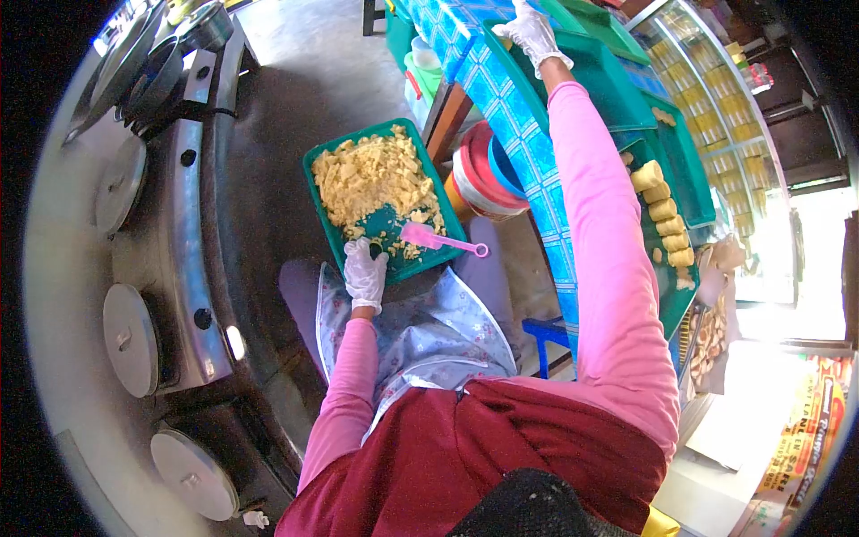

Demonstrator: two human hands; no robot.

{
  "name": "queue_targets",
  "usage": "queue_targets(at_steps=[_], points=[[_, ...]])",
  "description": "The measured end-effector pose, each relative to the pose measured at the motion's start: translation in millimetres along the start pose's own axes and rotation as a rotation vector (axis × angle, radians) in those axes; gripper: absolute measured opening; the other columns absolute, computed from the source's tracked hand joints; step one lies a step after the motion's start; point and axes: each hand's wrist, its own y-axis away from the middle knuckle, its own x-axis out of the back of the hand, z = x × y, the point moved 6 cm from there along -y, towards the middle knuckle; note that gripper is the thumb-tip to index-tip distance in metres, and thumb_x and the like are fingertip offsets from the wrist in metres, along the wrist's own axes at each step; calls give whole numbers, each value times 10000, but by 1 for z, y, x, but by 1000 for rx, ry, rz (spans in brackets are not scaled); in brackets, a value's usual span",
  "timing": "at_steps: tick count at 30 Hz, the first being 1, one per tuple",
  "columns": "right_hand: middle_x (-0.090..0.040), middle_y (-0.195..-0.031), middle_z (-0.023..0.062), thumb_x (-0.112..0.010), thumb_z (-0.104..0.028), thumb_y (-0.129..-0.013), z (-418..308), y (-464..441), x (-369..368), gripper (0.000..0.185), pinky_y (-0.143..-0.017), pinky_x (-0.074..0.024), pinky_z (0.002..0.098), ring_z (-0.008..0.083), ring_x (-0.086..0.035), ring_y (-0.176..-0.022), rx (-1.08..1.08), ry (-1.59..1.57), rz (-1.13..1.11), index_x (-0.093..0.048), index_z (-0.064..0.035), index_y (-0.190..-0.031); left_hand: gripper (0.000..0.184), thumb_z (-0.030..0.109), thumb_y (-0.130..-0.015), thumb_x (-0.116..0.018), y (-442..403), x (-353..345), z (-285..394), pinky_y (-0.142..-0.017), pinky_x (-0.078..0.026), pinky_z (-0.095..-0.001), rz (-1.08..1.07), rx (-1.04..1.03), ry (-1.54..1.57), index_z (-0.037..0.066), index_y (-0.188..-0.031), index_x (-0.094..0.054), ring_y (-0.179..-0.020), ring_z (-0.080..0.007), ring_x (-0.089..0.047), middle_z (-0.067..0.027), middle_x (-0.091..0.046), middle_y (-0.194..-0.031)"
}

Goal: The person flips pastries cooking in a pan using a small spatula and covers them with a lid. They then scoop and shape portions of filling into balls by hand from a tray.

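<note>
Left hand (364, 276): mine, fingers bent over the tray (383, 219)
Right hand (531, 38): outstretched at the tabletop (526, 148)
Grip: I cannot tell for either
Scoop (419, 234): across tray rim

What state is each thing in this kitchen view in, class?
Green tray: partly filled, some bottom bare
Crumbly yellow mixture: loose, clumped
Pink scoop: unheld, handle over the tray's rim
Left hand: gloved, at the tray's near edge, grip unclear
Right hand: gloved, arm outstretched, grip unclear
Yellow rolls: shaped, in a row
Floral apron: worn
Round lids: knob side up
</note>
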Motion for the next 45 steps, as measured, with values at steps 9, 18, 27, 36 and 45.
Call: queue_targets(at_steps=[9, 18, 27, 36, 45], points=[[-653, -880, 113, -548, 41, -792, 33, -10, -6, 811, -421, -365, 297, 137, -476, -508, -38, -92, -166, -252, -55, -1540, 390, 136, -736, -764, -1, -2, -1, -750, -487, -482, -33, 51, -5, 22, -1061, -580, -912, -414, -601, -219, -555, -1031], [-654, -839, 133, -612, -248, -904, 50, -26, -23, 707, -495, -429, 355, 176, -520, -538, -13, -47, -71, -311, -44, -1511, 422, 151, -746, -758, 1, -4, -4, -792, -496, -470, -39, 22, -4, 24, -1106, -577, -952, -409, -601, -221, -560, -1059], [-631, -1217, 221, -666, -97, -787, 48, -34, -18, 734, -833, -510, 422, 332, -635, -1024, 165, -26, -21, -381, -24, -1459, 387, 205, -764, -729, -3, -6, -4, -832, -491, -478, -90, 99, -39, 48, -1085, -583, -993, -411, -585, -217, -555, -1078], [-686, -830, 186, -582, -165, -844, -65, 169, -54, 175, -668, -514, 428, 333, -663, -735, 614, 50, 54, -669, -14, -833, 426, 161, -783, -710, -37, 5, 16, -852, -509, -459, 132, -53, 82, 22, -1166, -589, -994, -419, -606, -237, -573, -1110], [-665, -681, 159, -604, -144, -762, 98, 319, -216, 124, -590, -499, 451, 307, -660, -678, 527, 624, -392, -682, -54, -798, 275, 154, -721, -705, -121, -78, 34, -838, -524, -462, -304, -194, -107, 68, -982, -684, -966, -415, -629, -214, -628, -1024]])
